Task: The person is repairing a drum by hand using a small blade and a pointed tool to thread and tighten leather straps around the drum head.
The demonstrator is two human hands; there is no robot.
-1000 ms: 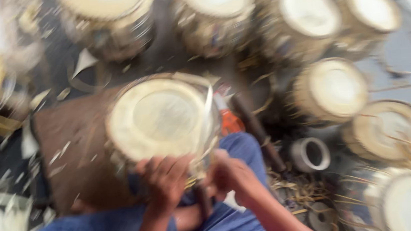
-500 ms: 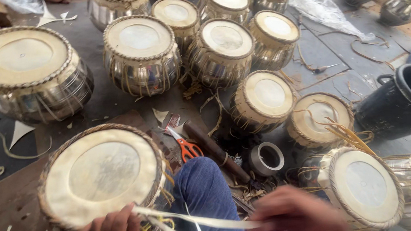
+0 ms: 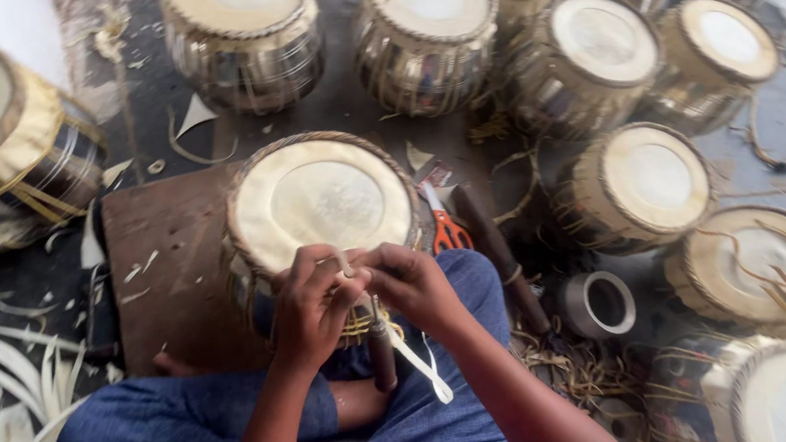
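A round drum [image 3: 319,204] with a pale skin head rests between my knees, its near rim against my blue trousers [image 3: 183,433]. Both hands meet at that near rim. My left hand [image 3: 310,306] pinches a thin pale strap [image 3: 422,367] at the rim. My right hand [image 3: 410,282] grips the same strap beside it, and the strap's loose end hangs down over my leg. A dark wooden-handled tool [image 3: 383,352] stands just below my hands; I cannot tell which hand holds it.
Several similar metal-bodied drums [image 3: 427,30] crowd the floor behind and to the right. Orange-handled scissors [image 3: 447,230] lie right of the drum. A metal ring [image 3: 598,305] sits further right. A brown board [image 3: 171,262] lies under the drum; pale strap offcuts [image 3: 8,412] litter the left.
My right hand has come back in from the right, where it was pulling the strap taut, and now meets the left hand at the drum's near rim. The view shifted left.
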